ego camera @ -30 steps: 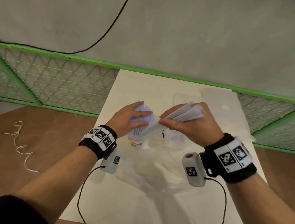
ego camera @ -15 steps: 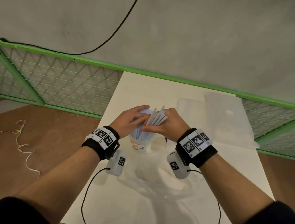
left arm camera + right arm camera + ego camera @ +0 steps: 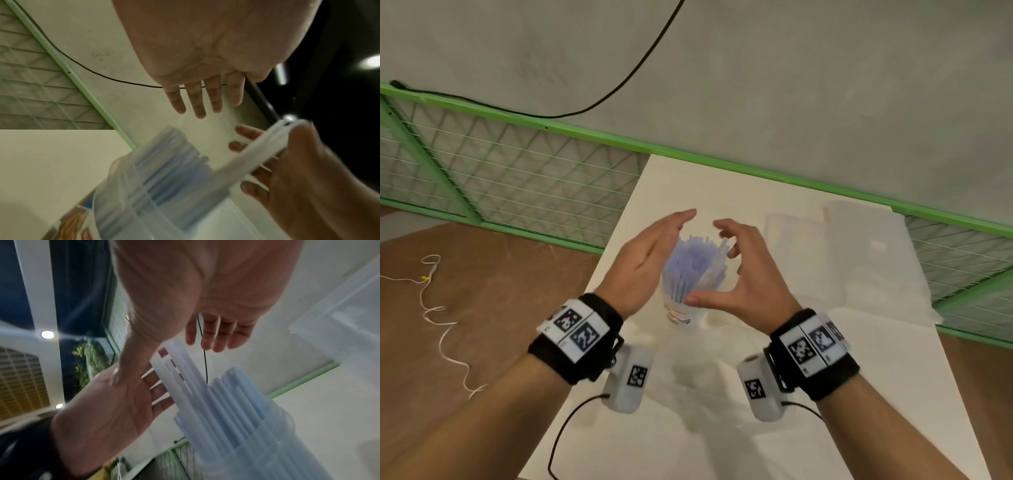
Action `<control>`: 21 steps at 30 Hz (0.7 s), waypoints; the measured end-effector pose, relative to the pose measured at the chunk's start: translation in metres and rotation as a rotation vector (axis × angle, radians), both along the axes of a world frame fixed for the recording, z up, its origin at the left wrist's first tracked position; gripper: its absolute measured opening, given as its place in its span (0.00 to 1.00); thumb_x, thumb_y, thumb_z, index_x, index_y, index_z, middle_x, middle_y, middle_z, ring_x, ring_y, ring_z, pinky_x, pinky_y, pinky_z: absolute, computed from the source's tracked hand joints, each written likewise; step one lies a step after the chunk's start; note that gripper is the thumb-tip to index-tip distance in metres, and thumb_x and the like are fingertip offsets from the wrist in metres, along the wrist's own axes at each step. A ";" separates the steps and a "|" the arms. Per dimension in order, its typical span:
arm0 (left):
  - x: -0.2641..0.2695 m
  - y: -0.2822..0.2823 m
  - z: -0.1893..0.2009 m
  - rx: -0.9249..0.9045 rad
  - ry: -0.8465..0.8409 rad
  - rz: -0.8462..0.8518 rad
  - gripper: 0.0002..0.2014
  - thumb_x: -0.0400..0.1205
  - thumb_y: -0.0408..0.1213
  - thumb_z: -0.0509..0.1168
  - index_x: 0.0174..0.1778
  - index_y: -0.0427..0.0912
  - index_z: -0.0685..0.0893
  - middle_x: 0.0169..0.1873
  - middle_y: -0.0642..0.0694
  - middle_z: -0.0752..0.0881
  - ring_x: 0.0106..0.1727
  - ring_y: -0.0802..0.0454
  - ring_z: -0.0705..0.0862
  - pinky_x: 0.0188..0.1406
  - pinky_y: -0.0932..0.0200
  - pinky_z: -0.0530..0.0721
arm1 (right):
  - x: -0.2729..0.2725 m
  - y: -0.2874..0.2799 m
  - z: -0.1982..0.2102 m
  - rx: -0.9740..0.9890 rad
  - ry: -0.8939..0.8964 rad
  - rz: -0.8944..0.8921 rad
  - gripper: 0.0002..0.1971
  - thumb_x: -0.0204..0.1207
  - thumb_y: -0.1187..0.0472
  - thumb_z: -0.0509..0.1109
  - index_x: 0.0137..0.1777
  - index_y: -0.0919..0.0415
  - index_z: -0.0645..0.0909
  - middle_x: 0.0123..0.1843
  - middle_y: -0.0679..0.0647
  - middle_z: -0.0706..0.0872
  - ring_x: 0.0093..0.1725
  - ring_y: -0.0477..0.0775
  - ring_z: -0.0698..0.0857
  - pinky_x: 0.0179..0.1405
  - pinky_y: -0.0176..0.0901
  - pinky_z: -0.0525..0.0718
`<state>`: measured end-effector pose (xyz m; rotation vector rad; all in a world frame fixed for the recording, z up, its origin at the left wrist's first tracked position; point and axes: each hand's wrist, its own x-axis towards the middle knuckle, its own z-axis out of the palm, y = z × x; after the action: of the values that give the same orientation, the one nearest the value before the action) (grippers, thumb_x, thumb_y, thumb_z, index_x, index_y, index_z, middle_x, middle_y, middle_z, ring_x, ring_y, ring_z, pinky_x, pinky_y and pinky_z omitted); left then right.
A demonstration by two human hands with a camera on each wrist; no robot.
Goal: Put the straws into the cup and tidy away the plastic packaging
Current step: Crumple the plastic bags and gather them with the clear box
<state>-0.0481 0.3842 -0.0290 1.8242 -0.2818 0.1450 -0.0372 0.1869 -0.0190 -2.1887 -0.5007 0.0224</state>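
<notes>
A clear plastic cup point(image 3: 681, 310) with a coloured printed label stands upright on the white table point(image 3: 876, 394), and it is the fixed point for everything else here. A thick bunch of pale blue and white straws point(image 3: 693, 263) stands inside the cup, their upper ends fanning out above its rim.

The left hand point(image 3: 645, 262) is held just to the left of the cup, palm turned toward the straws, fingers straight and close together, holding nothing. The left wrist view shows these fingers point(image 3: 197, 99) extended with small gaps between them. The right hand point(image 3: 748, 274) is just to the right of the cup, loosely cupped around the straw tops, its fingers gently bent and its thumb reaching toward the cup's near side; it grips nothing. Whether either hand actually touches the straws cannot be told, as the close views are blurred.

In front of the cup, between it and the two wrists, crumpled clear plastic packaging point(image 3: 709, 387) lies flat on the table. To the right of the cup and a little further back sits a clear plastic box point(image 3: 804, 260) with more see-through plastic beside it. Beyond the cup a green rail point(image 3: 756, 171) with wire mesh runs along the far edge of the table, and a black cable point(image 3: 619, 85) hangs against the grey wall behind it.
</notes>
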 end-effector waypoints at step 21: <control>-0.023 -0.010 -0.038 0.296 -0.368 0.300 0.08 0.79 0.43 0.71 0.49 0.45 0.92 0.47 0.60 0.88 0.52 0.57 0.86 0.56 0.58 0.80 | -0.015 0.009 -0.060 -0.183 -0.693 -0.152 0.10 0.80 0.55 0.70 0.55 0.53 0.90 0.50 0.44 0.92 0.54 0.52 0.83 0.51 0.46 0.76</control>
<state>-0.0714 0.3742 -0.0673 2.1218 -0.2964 0.6845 -0.0525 0.1956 -0.0790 -2.3770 -0.7272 -0.8222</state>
